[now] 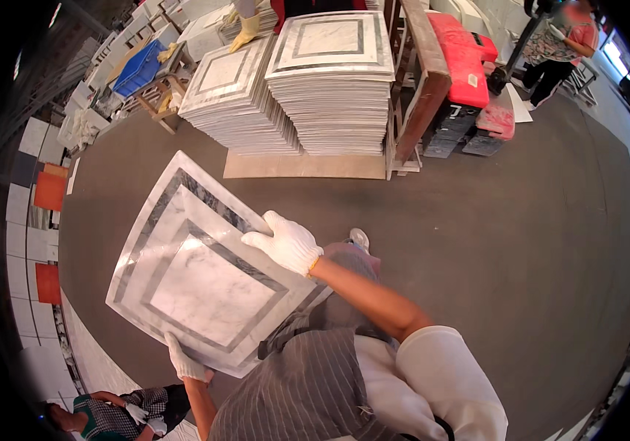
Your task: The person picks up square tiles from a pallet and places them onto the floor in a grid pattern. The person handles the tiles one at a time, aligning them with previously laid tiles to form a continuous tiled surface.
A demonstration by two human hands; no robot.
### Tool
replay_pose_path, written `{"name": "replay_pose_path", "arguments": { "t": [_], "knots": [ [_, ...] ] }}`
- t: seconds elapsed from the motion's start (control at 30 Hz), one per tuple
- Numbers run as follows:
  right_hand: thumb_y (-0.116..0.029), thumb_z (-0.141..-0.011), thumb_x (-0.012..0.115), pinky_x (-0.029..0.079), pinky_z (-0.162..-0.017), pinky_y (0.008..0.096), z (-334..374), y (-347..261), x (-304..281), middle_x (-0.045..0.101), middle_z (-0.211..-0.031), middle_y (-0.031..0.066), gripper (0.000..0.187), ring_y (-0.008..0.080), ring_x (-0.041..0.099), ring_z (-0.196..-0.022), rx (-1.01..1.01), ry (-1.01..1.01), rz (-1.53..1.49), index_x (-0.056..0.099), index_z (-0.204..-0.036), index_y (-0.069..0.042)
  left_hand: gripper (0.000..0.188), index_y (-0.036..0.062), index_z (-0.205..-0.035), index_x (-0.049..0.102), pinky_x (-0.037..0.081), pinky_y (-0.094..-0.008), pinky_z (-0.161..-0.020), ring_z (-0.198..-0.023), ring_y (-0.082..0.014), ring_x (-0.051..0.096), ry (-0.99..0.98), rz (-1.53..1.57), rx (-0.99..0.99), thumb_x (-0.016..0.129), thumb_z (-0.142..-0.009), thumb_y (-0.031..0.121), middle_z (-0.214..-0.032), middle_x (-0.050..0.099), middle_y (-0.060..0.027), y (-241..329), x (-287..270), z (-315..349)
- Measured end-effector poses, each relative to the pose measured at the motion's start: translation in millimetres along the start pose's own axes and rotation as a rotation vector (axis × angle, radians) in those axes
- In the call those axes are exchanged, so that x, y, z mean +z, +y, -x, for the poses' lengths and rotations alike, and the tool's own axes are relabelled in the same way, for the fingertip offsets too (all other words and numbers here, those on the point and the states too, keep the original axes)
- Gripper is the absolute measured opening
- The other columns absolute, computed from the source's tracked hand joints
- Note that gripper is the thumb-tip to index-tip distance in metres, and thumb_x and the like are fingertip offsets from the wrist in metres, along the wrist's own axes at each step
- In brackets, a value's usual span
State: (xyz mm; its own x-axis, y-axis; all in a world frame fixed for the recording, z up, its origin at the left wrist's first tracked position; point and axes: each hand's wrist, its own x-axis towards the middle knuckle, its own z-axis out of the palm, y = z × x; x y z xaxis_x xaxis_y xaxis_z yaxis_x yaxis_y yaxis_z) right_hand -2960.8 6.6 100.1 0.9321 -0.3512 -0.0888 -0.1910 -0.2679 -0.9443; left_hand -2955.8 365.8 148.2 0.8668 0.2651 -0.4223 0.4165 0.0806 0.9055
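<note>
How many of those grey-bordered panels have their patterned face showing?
3: held panel, in the left hand and right hand; left top panel, on the left stack; right top panel, on the right stack. Other faces may be hidden beneath.

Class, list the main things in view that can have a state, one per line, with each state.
Patterned panel: held up, patterned face showing
Left hand: gloved, gripping the panel's lower edge
Right hand: gloved, gripping the panel's upper-right edge
Left stack: piled, co-worker's yellow-gloved hand at its far edge
Right stack: piled, looks higher
Blue crate: raised above the floor
</note>
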Motion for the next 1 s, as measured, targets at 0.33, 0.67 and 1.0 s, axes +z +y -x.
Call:
{"name": "replay_pose_path", "arguments": {
  "t": [0.33, 0.67, 1.0],
  "knots": [
    [-0.062, -0.084, 0.059, 0.047, -0.068, 0.0502, 117, 32, -117, 0.064, -0.082, 0.0239, 0.058, 0.0441, 0.061, -0.080, 0.006, 0.019, 0.051, 0.051, -0.092, -0.005, 0.065, 0.0051, -0.131, 0.054, 0.044, -0.0332, -0.094, -0.109, -0.0191, 0.055, -0.008, -0.089, 0.129, 0.061, -0.089, 0.054, -0.122, 0.059, -0.0054, -86, -21, 80],
    [-0.064, -0.083, 0.060, 0.048, -0.076, 0.0481, 224, 98, -245, 0.064, -0.091, 0.0278, 0.063, 0.0451, 0.062, -0.089, 0.170, -0.207, 0.112, 0.049, -0.096, -0.003, 0.045, 0.0045, -0.113, 0.061, 0.048, -0.0289, -0.075, -0.083, -0.0122, 0.058, 0.080, -0.085, 0.127, 0.064, -0.091, 0.044, -0.096, 0.064, -0.0012, -172, 22, 272],
    [-0.054, -0.081, 0.068, 0.048, -0.076, 0.0456, 307, 95, -243, 0.063, -0.089, 0.0268, 0.059, 0.0418, 0.062, -0.085, 0.137, -0.441, 0.163, 0.050, -0.095, 0.001, 0.050, 0.0002, -0.115, 0.059, 0.044, -0.0308, -0.088, -0.094, -0.0114, 0.054, 0.435, -0.200, -0.016, 0.066, -0.089, 0.042, -0.103, 0.062, -0.0021, -205, -30, 429]
  ]
}}
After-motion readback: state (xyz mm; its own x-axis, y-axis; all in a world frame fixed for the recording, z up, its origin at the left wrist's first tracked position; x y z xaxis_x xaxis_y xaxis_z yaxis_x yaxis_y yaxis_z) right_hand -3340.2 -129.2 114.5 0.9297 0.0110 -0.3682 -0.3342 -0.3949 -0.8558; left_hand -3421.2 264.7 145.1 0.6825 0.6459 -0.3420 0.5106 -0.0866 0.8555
